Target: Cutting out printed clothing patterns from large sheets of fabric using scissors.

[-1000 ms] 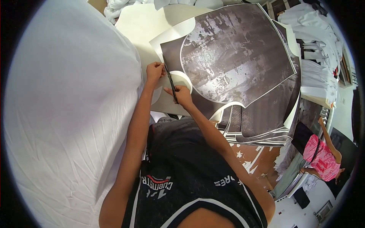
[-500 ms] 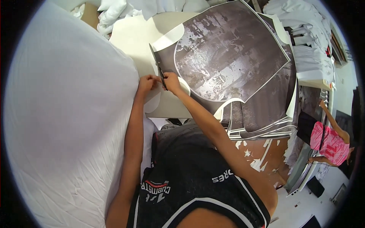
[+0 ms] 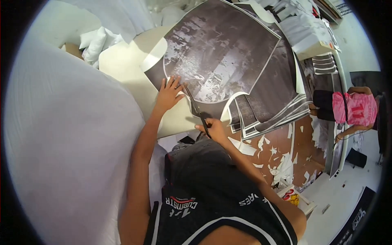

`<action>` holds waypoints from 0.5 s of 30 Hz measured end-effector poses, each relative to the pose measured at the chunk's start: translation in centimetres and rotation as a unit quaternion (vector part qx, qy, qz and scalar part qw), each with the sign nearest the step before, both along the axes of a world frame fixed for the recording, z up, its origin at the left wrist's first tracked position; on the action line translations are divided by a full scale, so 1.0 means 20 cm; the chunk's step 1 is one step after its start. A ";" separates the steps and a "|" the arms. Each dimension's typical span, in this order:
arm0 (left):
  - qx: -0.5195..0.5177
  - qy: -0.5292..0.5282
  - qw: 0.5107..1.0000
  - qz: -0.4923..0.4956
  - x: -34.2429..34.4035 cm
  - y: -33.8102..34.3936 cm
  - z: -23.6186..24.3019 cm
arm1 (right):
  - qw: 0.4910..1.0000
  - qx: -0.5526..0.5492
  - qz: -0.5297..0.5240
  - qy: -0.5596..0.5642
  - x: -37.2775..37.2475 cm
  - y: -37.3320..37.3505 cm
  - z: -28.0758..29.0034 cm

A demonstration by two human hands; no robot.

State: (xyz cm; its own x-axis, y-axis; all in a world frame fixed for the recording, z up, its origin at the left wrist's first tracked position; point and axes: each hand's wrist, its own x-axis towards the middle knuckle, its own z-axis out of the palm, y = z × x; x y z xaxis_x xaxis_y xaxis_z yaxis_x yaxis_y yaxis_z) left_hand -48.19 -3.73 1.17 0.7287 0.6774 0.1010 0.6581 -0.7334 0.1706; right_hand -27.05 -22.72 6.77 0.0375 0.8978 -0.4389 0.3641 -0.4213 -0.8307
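Note:
My left hand (image 3: 169,96) lies flat with fingers spread on the near left edge of a dark grey printed sheet (image 3: 228,53) with a pale splatter pattern. To its right, my right hand (image 3: 213,130) grips a pair of black-handled scissors (image 3: 197,108) by the handles, near the table's front edge. The long blades point away from me and reach up to the sheet's near edge, beside a curved cutout. Whether the blades are parted is hard to make out. More printed sheets (image 3: 267,116) with white-striped edges lie stacked underneath.
A cream table (image 3: 122,61) carries the sheets. White cloth (image 3: 81,143) fills the left side. White scraps (image 3: 283,169) litter the brown floor at the right. Beyond them stands a person in a pink top (image 3: 354,107). White bundles (image 3: 96,45) sit at the far left.
My right hand and the scissors have moved toward me and to the right. My left hand has opened from a pinch and now rests on the sheet. The whole view has shifted.

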 end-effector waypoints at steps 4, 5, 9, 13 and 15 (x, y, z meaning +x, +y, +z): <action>0.058 0.038 0.976 0.205 0.19 -0.21 -0.06 | 0.997 -0.038 -0.064 -0.025 0.06 -0.20 0.21; 0.044 0.032 0.974 0.221 0.29 -0.25 -0.03 | 0.995 -0.049 -0.090 -0.008 0.09 -0.25 0.17; -0.028 -0.034 0.982 0.181 0.54 -0.46 0.07 | 0.992 -0.056 -0.117 -0.006 0.13 -0.46 0.08; -0.116 -0.142 0.981 0.066 0.37 -0.50 0.13 | 0.986 -0.068 -0.149 0.027 0.06 -0.65 0.03; -0.125 -0.098 0.985 0.071 0.16 -0.53 0.16 | 0.992 -0.028 -0.120 0.002 0.02 -0.69 0.06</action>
State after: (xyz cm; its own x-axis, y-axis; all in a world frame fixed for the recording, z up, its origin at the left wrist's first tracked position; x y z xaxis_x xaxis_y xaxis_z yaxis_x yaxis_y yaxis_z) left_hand -45.02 -14.28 4.44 0.6085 0.7922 0.0465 0.6874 -0.5555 0.4678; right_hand -26.68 -36.47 8.02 0.2455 0.8375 -0.4882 0.2446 -0.5408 -0.8048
